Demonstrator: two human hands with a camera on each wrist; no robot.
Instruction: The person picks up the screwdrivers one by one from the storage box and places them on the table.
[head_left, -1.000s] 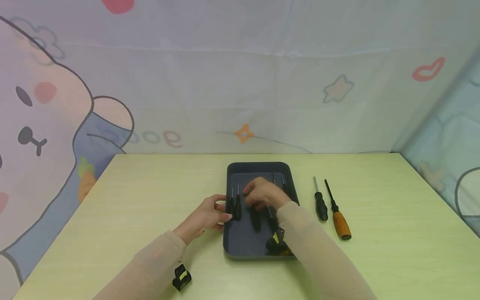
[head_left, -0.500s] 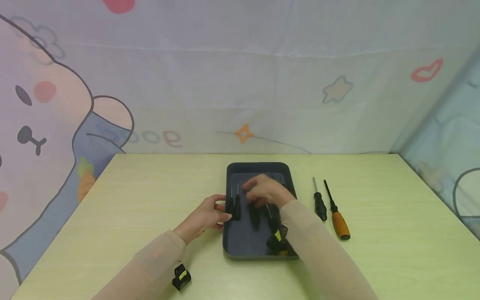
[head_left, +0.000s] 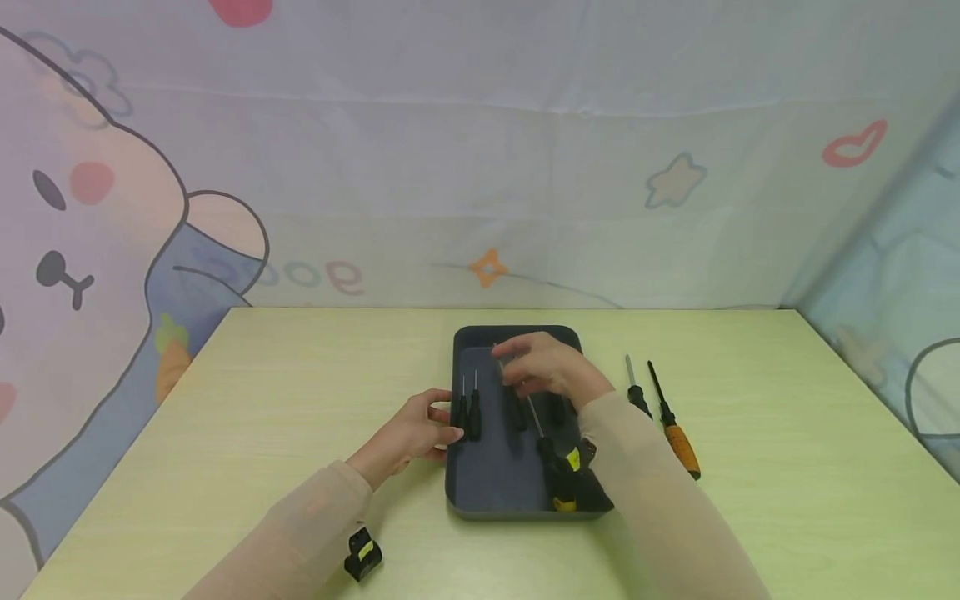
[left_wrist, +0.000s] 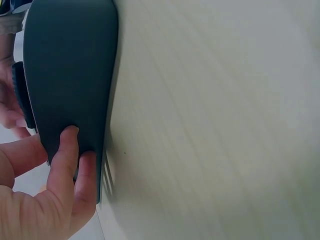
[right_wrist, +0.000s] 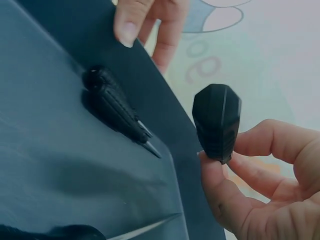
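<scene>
A dark grey tray (head_left: 491, 492) stands on the table, and my left hand (head_left: 412, 429) grips its left rim. In the left wrist view, the left fingers (left_wrist: 65, 155) lie against the tray's outer wall. Over the tray, my right hand (head_left: 555, 371) pinches a black-handled screwdriver (right_wrist: 217, 122) between thumb and fingers, its handle raised above the tray floor. Two small black screwdrivers (head_left: 476, 417) lie side by side along the tray's left wall. Toward the front right of the tray is a larger black-and-yellow screwdriver (head_left: 562, 496), partly behind the right wrist. Another black handle (head_left: 557, 410) shows below the right hand.
On the table to the tray's right lie a black-handled screwdriver (head_left: 636, 396), partly hidden by the right sleeve, and an orange-handled screwdriver (head_left: 681, 448). A printed cloth (head_left: 480, 167) hangs behind the table's back edge.
My right hand has lifted slightly and shifted right and away, bringing the screwdriver with it. The left hand stays at the tray's rim.
</scene>
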